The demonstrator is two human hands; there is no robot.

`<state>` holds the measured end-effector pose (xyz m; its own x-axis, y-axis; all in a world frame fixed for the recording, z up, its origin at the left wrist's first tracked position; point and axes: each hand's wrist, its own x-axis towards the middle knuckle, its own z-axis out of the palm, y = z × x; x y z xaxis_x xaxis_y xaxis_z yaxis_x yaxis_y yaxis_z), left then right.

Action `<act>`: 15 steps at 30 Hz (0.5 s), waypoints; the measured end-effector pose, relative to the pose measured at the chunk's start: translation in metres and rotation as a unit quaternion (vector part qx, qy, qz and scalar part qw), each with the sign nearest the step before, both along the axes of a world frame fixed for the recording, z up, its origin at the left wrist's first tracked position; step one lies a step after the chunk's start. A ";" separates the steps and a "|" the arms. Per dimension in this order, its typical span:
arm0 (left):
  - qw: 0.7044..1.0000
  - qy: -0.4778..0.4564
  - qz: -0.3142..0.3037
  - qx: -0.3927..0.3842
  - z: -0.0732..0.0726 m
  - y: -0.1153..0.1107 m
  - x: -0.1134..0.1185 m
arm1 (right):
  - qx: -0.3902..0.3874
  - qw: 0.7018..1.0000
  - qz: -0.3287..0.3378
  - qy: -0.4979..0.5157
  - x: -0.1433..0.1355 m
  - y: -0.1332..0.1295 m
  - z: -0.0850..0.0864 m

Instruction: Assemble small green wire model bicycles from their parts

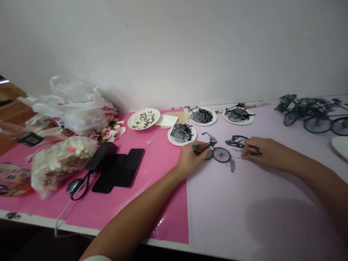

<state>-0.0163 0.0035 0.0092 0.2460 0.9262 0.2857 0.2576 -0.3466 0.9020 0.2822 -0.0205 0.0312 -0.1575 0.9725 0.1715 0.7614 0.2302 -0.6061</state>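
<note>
My left hand (190,156) is closed around the rear part of a dark green model bicycle (221,154), whose spoked front wheel and handlebar point to the right. To its right, my right hand (262,153) is closed with fingers together at the table, by a small dark part; whether the fingers grip it is unclear. A loose dark frame piece (236,141) lies between the hands, just left of the right fingers. Small grey parts (232,165) lie on the pale sheet below the front wheel.
White plates of small parts (182,134) stand behind my hands. Model bicycles (317,112) cluster at the back right. A cream plate of small pieces (144,119), two black phones (129,168), a black box (102,156) and plastic bags (81,108) occupy the left. A wall rises behind.
</note>
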 end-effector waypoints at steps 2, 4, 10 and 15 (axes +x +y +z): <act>1.000 0.001 0.000 -0.004 0.000 0.000 0.000 | -0.007 0.997 0.039 -0.064 -0.001 -0.001 0.001; 1.000 0.006 0.003 -0.009 0.001 0.000 0.000 | -0.013 0.992 0.061 -0.112 -0.002 -0.001 0.002; 1.000 0.009 0.008 -0.017 0.003 -0.001 0.000 | -0.036 0.991 0.059 -0.118 -0.002 -0.001 -0.003; 1.000 0.005 0.005 -0.020 0.003 -0.001 0.000 | -0.051 0.991 0.039 -0.119 -0.006 -0.003 -0.008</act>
